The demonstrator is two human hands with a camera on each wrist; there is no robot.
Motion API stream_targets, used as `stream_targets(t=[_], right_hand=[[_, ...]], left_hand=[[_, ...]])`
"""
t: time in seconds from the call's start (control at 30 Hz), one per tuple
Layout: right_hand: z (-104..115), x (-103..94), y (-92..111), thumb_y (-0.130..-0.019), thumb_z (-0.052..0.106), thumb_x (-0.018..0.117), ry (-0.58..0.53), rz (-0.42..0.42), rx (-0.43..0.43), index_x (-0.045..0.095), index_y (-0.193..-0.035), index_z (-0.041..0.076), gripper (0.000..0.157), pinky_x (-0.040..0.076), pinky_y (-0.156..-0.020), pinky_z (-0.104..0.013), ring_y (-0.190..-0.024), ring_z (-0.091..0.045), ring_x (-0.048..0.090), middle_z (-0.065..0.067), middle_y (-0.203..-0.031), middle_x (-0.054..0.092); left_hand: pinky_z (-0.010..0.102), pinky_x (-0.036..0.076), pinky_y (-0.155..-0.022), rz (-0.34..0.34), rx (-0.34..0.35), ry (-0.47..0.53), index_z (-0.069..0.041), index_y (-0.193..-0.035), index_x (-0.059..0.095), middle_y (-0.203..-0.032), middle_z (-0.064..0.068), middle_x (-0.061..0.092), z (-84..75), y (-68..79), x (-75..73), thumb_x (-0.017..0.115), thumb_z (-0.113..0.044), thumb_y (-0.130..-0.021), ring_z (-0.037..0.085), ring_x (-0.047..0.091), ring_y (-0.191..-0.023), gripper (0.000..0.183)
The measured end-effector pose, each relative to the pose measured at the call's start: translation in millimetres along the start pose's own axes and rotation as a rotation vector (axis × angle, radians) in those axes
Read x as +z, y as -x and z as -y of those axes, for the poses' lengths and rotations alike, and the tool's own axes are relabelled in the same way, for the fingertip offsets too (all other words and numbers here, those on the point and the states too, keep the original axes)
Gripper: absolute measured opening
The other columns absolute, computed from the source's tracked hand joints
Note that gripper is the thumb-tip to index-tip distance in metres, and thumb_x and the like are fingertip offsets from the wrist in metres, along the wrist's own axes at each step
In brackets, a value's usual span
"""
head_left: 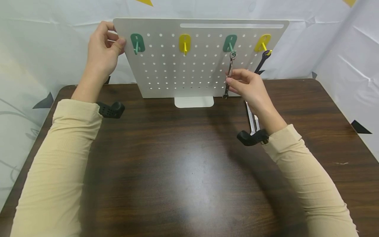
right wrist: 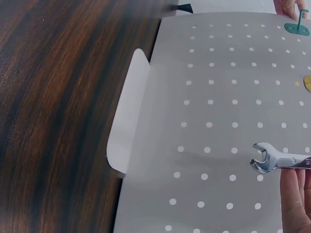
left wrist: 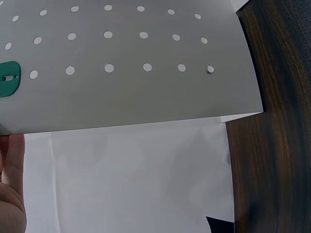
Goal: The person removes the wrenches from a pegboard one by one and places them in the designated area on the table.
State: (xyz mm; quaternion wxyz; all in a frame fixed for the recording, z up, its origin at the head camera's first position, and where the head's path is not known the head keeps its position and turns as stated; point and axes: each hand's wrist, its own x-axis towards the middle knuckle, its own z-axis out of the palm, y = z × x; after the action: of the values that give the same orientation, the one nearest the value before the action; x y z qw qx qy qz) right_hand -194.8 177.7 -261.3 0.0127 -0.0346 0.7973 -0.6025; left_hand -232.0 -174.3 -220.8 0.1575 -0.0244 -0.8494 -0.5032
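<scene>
My right hand (head_left: pixel 247 84) pinches a shiny combination wrench (head_left: pixel 230 67) at mid-shaft, its ring end up at the tip of the right green hook (head_left: pixel 230 44). Whether the ring is over the hook I cannot tell. In the right wrist view the open end of the wrench (right wrist: pixel 272 158) points away from the fingers, in front of the board. My left hand (head_left: pixel 103 49) grips the upper left edge of the grey pegboard (head_left: pixel 165 72), thumb in front. In the left wrist view only part of that hand (left wrist: pixel 12 179) shows below the board.
A dark wrench (head_left: pixel 263 61) hangs from the right yellow hook (head_left: pixel 262 42). The left green hook (head_left: pixel 137 43) and left yellow hook (head_left: pixel 185 44) carry nothing. Silver wrenches (head_left: pixel 251 118) lie on the brown table (head_left: pixel 177 164), partly behind my right wrist. White sheeting (head_left: pixel 74 19) stands behind.
</scene>
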Motion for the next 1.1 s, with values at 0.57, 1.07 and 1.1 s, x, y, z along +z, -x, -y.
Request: stream_targets(t=[0.57,1.07,1.1], right_hand=[[4.9,-3.5,8.6,-0.087,0.008,0.068,-0.188,0.010,-0.011,0.061,-0.109,-0.002,0.025,0.059,-0.069,-0.014,-0.078,-0.002,0.067,0.006,-0.082,0.065],[13.1,-7.4,16.1,-0.088,0.001,0.065,-0.224,0.022,0.007,0.060,-0.106,0.007,0.020,0.059,-0.066,-0.014,-0.073,-0.001,0.064,0.007,-0.079,0.063],[13.9,-7.6,16.5,-0.088,0.002,0.065,-0.225,0.023,0.009,0.060,-0.106,0.008,0.020,0.059,-0.066,-0.015,-0.073,-0.001,0.064,0.007,-0.079,0.063]], left_hand=[[0.024,0.052,-0.102,0.011,-0.011,0.017,-0.020,-0.118,0.052,-0.089,-0.016,0.045,0.5,-1.0,-0.4,0.052,-0.020,-0.096,-0.003,0.051,-0.082,0.022],[0.025,0.052,-0.103,0.013,-0.028,0.043,-0.022,-0.115,0.053,-0.089,-0.014,0.045,0.7,-1.7,0.2,0.052,-0.017,-0.097,-0.002,0.051,-0.083,0.018],[0.024,0.052,-0.103,0.013,-0.026,0.041,-0.022,-0.115,0.053,-0.089,-0.014,0.045,0.5,-1.6,0.3,0.052,-0.018,-0.097,-0.002,0.052,-0.083,0.018]])
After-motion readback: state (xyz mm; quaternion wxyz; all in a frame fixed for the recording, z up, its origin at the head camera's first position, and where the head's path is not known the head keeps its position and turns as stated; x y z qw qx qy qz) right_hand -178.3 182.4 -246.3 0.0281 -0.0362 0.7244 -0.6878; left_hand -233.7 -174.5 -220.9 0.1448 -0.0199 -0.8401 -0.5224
